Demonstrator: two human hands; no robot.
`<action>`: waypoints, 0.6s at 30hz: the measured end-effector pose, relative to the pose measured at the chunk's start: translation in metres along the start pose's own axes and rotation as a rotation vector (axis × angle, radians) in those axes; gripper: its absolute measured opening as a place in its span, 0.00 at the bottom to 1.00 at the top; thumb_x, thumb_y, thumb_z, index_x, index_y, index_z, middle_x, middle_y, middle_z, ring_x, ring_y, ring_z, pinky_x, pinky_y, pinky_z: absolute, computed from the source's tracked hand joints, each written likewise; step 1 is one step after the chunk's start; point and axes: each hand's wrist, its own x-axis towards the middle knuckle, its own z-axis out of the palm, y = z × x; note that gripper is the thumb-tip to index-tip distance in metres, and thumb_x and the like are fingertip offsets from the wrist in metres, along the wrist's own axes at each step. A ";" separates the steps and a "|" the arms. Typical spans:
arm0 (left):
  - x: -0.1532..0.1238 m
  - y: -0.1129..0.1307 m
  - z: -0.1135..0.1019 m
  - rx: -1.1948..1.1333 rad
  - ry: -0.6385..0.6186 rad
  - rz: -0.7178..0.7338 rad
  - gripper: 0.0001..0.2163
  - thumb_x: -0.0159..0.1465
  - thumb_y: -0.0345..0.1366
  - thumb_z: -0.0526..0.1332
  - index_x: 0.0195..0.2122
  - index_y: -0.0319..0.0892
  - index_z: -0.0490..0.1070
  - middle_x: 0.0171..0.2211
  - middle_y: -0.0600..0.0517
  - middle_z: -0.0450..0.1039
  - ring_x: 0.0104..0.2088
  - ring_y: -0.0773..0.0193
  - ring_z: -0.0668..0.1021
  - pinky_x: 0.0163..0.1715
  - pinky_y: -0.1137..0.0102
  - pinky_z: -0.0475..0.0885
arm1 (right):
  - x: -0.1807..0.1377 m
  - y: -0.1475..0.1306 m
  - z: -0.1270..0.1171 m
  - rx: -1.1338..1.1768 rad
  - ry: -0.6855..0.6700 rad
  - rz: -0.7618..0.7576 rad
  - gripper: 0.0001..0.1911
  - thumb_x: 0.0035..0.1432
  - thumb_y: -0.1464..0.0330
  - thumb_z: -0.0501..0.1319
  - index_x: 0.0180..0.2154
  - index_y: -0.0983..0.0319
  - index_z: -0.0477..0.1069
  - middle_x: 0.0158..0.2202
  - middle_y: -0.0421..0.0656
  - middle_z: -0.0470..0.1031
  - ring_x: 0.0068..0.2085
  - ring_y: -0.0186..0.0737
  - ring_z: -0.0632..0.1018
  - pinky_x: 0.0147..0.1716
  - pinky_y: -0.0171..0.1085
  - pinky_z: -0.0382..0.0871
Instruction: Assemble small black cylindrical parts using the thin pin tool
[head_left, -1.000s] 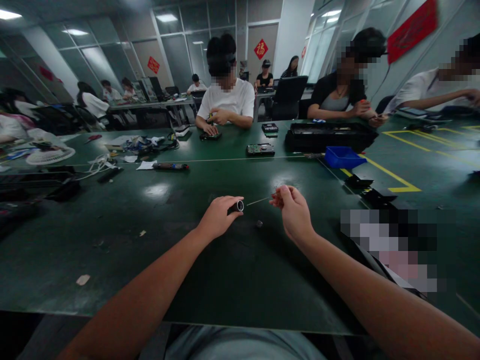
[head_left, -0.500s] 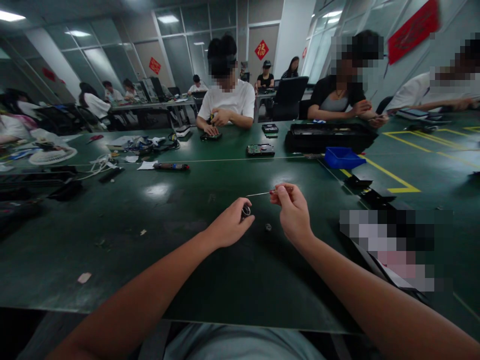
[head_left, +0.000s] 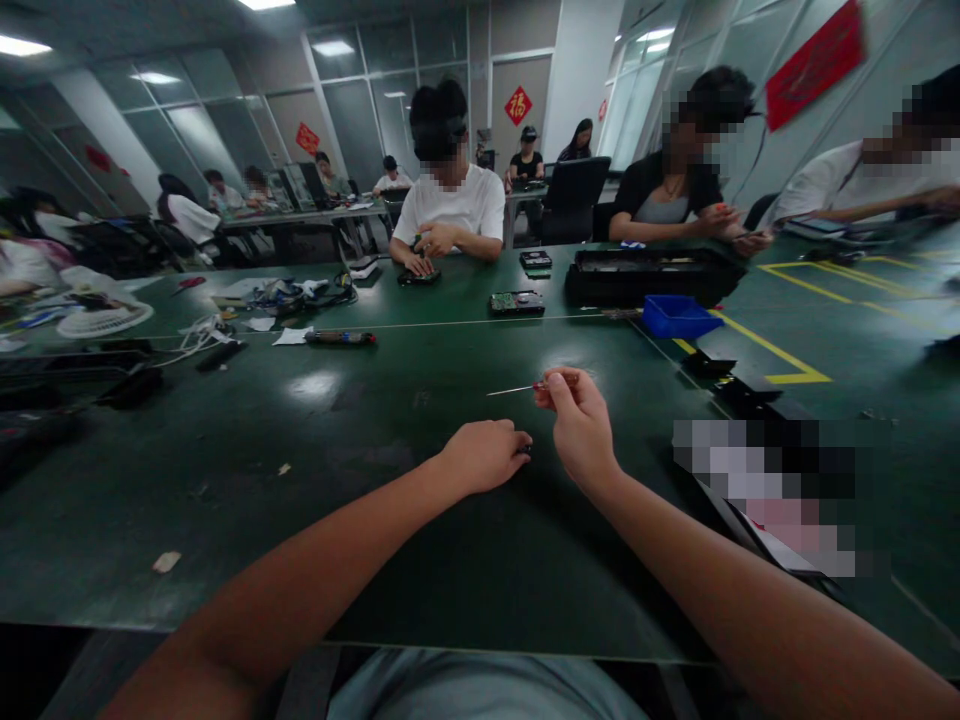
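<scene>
Near the middle of the green table, my left hand (head_left: 489,456) is closed, palm down, with its fingertips pinched at a small dark part (head_left: 526,449) at the tabletop. Most of that part is hidden by the fingers, and its kind does not show. My right hand (head_left: 581,415) is raised a little to the right of it, gripping a thin screwdriver (head_left: 511,390) by its reddish handle between thumb and fingers. The bare metal shaft points left, above and apart from my left hand.
Across the green table (head_left: 375,560) lie two hard drives (head_left: 517,303), a blue scoop-like tray (head_left: 679,318) and a long black casing (head_left: 651,275). A dark rod-shaped tool (head_left: 341,338) and cables (head_left: 199,338) are to the left. Several people sit around, one person (head_left: 450,215) directly opposite.
My left hand has moved right and down from the screwdriver tip, and its fingers now close where a small piece lay. The round, silver-rimmed part it held is out of sight. The screwdriver stays in my right hand.
</scene>
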 end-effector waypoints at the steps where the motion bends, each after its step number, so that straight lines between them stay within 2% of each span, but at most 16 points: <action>1: 0.001 -0.001 -0.001 0.000 -0.006 0.006 0.17 0.70 0.43 0.54 0.54 0.46 0.75 0.42 0.44 0.75 0.41 0.51 0.80 0.37 0.63 0.73 | 0.000 0.000 0.000 0.005 0.005 0.000 0.10 0.65 0.59 0.59 0.39 0.58 0.71 0.34 0.41 0.75 0.35 0.40 0.77 0.39 0.43 0.71; 4: 0.000 -0.006 -0.004 -0.097 0.015 0.011 0.16 0.69 0.42 0.55 0.53 0.44 0.76 0.44 0.44 0.77 0.43 0.51 0.79 0.40 0.62 0.73 | 0.001 -0.001 0.001 0.003 0.011 -0.005 0.10 0.65 0.58 0.59 0.38 0.58 0.71 0.33 0.41 0.75 0.34 0.40 0.77 0.38 0.43 0.72; 8: -0.014 -0.022 -0.014 -0.430 0.050 -0.018 0.15 0.66 0.41 0.60 0.51 0.44 0.77 0.46 0.48 0.79 0.45 0.55 0.79 0.46 0.64 0.71 | 0.001 -0.003 0.000 -0.024 0.013 -0.022 0.10 0.65 0.58 0.59 0.38 0.58 0.71 0.32 0.41 0.76 0.34 0.40 0.77 0.37 0.43 0.72; 10: -0.024 -0.033 -0.019 -0.588 0.049 -0.071 0.14 0.64 0.41 0.62 0.49 0.45 0.78 0.45 0.49 0.79 0.44 0.57 0.79 0.46 0.65 0.70 | 0.001 -0.004 0.000 -0.037 0.007 -0.022 0.10 0.65 0.58 0.58 0.39 0.58 0.71 0.32 0.41 0.76 0.34 0.40 0.77 0.38 0.43 0.72; 14: -0.045 -0.062 -0.027 -0.933 0.074 -0.283 0.16 0.64 0.42 0.61 0.50 0.43 0.78 0.37 0.49 0.76 0.31 0.65 0.74 0.31 0.69 0.67 | 0.000 -0.005 -0.001 -0.061 -0.022 0.010 0.11 0.66 0.58 0.58 0.39 0.58 0.71 0.34 0.42 0.76 0.35 0.41 0.77 0.39 0.44 0.71; 16: -0.056 -0.080 -0.029 -1.151 0.183 -0.422 0.15 0.64 0.40 0.60 0.49 0.41 0.77 0.35 0.49 0.73 0.27 0.68 0.71 0.24 0.73 0.61 | 0.000 -0.005 -0.001 -0.068 -0.035 0.029 0.11 0.66 0.58 0.58 0.39 0.58 0.71 0.34 0.42 0.76 0.36 0.41 0.76 0.39 0.44 0.71; 18: -0.068 -0.100 -0.032 -1.361 0.345 -0.544 0.13 0.64 0.36 0.59 0.47 0.39 0.76 0.34 0.50 0.70 0.25 0.69 0.70 0.20 0.74 0.56 | 0.001 -0.003 -0.001 -0.073 -0.038 0.038 0.11 0.65 0.58 0.58 0.38 0.58 0.71 0.33 0.41 0.76 0.35 0.41 0.76 0.39 0.44 0.71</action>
